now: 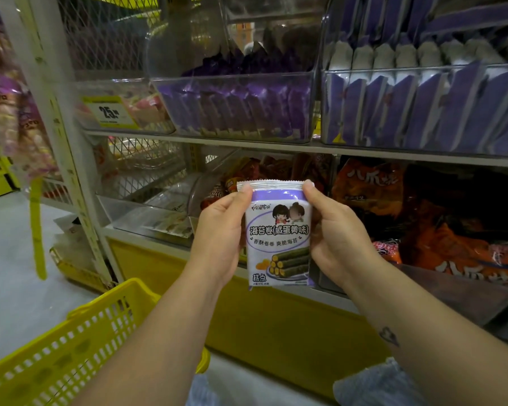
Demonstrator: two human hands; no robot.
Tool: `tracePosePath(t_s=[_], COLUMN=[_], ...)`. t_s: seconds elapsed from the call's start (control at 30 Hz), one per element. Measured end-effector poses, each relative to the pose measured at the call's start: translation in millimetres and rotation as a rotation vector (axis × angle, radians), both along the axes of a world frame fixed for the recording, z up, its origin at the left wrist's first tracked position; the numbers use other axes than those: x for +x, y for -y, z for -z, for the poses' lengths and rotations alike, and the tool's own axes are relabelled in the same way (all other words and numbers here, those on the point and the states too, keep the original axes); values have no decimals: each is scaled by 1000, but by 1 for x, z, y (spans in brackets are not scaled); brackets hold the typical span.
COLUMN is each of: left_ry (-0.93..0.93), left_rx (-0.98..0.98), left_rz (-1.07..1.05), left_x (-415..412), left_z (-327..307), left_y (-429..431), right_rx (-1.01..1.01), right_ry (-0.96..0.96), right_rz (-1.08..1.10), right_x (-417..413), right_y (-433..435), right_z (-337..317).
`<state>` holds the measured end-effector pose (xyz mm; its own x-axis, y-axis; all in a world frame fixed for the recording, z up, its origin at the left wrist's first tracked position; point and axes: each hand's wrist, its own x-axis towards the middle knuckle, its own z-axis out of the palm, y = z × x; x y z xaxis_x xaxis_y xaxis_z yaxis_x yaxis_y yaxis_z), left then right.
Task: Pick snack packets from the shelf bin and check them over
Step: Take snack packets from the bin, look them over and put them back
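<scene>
Item: one small white-and-purple film snack packet (277, 232), printed with seaweed rolls. It stood upright with its printed face to the camera, held in the air before the lower shelf. Above it, a clear plastic bin of purple packets (235, 106) sat at the front edge of the grey metal upper shelf (188, 139). Left grip (220, 230): clasped round the packet's left edge, one digit at the top seal. Right grip (338, 232): clasped round the right edge in the same way. Nearby: orange snack bags (452, 230) on the lower shelf behind, and a yellow perforated plastic basket (79, 341) low at the left. Condition: front face looked intact; back not visible, so the check seemed only half done. Risks: turning the glossy film by its edges alone could let it slip and drop past the basket. A harder squeeze would likely crush the brittle rolls inside.
</scene>
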<state>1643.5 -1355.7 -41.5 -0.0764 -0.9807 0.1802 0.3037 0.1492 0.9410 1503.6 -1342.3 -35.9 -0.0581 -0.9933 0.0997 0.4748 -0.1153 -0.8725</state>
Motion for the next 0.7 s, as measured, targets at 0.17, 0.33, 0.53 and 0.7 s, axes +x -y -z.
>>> tracePosePath(t_s=[0.17,0.33,0.53,0.7], left_ry=[-140,-233,-221,38], left_rx=[32,95,269,241], left_rz=[54,23,119,350], left_x=[-2,5,18,34], left_z=[-2,-5,-5,-3], left_y=[-2,1,6,9], right_rx=[-8,21,134,205], right_ry=[-30,-368,-475,-353], right_rz=[-18,-255,-582,-525], right_x=[-2,-18,-33,-33], right_y=[3,4,-5,-6], right_z=[1,-2,-5,-6])
